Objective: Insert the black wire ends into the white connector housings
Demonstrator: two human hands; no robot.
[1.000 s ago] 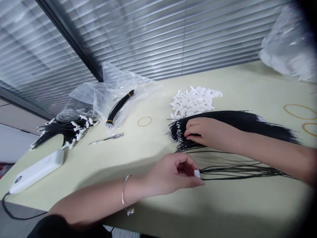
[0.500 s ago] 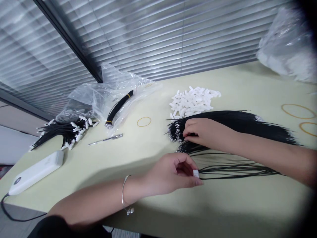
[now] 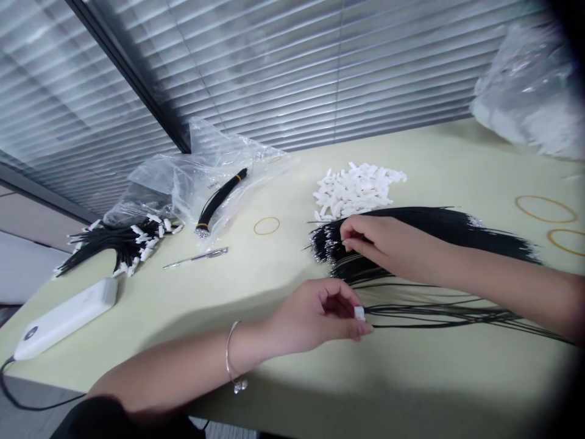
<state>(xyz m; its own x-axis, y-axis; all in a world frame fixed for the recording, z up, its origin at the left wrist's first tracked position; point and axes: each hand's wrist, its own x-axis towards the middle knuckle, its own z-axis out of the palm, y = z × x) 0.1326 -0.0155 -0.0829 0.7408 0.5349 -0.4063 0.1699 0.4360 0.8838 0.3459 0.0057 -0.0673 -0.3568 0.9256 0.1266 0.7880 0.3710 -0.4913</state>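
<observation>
Between the thumb and fingers of my left hand (image 3: 326, 311) is a white connector housing (image 3: 359, 313). Several black wires (image 3: 411, 311) run from it to the right, low over the table. My right hand (image 3: 372, 239) is over a thick bundle of black wires (image 3: 425, 221), close to their silvery crimped ends (image 3: 323, 242). Its thumb and index fingertip are pinched together at these ends; whether a single wire is between them is too small to make out. Behind the bundle lies a heap of white connector housings (image 3: 356, 189).
On the left are finished-looking wires with white connectors (image 3: 137, 238), a white corded device (image 3: 68, 317) and a pen (image 3: 195, 258). A banded wire bundle (image 3: 222, 201) rests on clear plastic bags (image 3: 155, 177). Rubber bands (image 3: 267, 226) lie about; a filled bag (image 3: 525, 97) stands at back right.
My right hand has shifted slightly right, its thumb and index finger now pinched more visibly at the wire ends. My left hand keeps the connector housing almost in place.
</observation>
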